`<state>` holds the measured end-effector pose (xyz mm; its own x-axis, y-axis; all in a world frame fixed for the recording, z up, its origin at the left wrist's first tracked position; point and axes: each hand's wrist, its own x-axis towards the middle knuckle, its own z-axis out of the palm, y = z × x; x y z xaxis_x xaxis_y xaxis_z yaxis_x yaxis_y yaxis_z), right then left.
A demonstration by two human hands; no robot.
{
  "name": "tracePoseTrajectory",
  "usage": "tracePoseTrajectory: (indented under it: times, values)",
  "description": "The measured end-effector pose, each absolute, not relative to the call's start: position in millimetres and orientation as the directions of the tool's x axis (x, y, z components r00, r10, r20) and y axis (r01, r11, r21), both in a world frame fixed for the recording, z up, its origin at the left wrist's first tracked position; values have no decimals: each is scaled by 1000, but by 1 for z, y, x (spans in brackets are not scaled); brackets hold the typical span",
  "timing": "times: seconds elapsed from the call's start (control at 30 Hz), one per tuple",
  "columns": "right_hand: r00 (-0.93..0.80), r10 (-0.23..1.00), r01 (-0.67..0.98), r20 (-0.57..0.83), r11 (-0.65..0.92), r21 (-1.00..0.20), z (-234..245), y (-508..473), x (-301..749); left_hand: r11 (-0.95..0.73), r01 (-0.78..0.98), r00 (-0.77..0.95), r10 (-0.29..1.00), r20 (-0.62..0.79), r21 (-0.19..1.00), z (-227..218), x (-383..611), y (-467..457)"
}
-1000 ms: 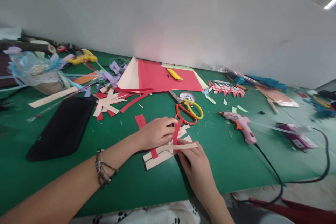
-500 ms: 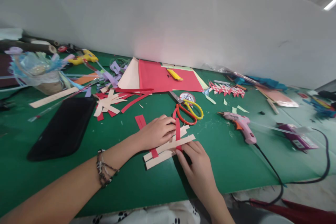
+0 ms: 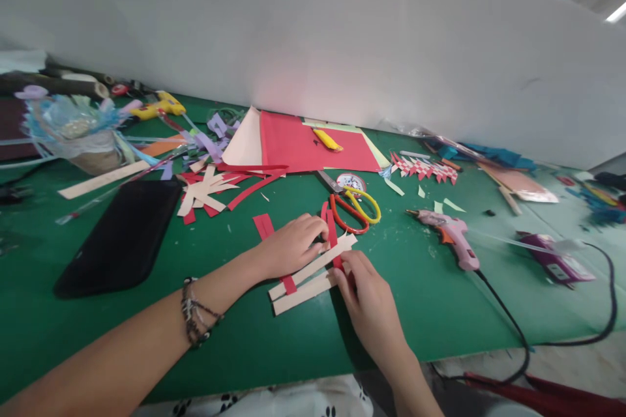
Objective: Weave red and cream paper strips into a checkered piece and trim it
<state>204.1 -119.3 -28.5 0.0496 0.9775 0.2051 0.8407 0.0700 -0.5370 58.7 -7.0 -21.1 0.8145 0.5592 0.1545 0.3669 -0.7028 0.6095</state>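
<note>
A narrow, bright-red paper strip point(image 3: 332, 231) stands over the near middle of the tabletop, an upper flat cream paper strip point(image 3: 313, 268) seeming to cross over it. The right hand point(image 3: 366, 290) pinches its lower end between thumb and fingers; the left hand point(image 3: 293, 241) lies with curled fingers by the upper cream strip, though I cannot tell whether it grips anything. A lower flat cream paper strip point(image 3: 304, 293) runs just beside the upper one, and a second red paper strip point(image 3: 264, 227) passes beneath the left hand.

The step in hand looks like interlacing red among cream; the next move seems to call for a light pinch and steadied cream strips.

Just beyond lie red-and-yellow-handled metal scissors point(image 3: 337, 188); a pink glue gun point(image 3: 454, 232) rests rightward on the green tabletop point(image 3: 235, 345), and a large red paper sheet point(image 3: 291, 143) lies by the wall
</note>
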Motion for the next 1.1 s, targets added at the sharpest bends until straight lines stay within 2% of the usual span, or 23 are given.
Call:
tracePoseTrajectory:
  times: [0.27, 0.47, 0.77, 1.1]
  values:
    - [42, 975, 898, 219, 59, -435, -33, -118, 205, -675, 330, 797, 573, 188, 660, -22, 57, -8]
    - [13, 980, 937, 198, 57, -343, -36, -117, 206, -738, 337, 820, 535, 203, 585, -26, 57, -7]
    - [-12, 978, 931, 209, 87, -355, -35, -119, 207, -801, 350, 839, 499, 218, 486, -26, 58, -7]
    - [-65, 950, 969, 305, 134, -209, -41, -127, 214, -818, 337, 851, 476, 219, 466, -28, 58, -5]
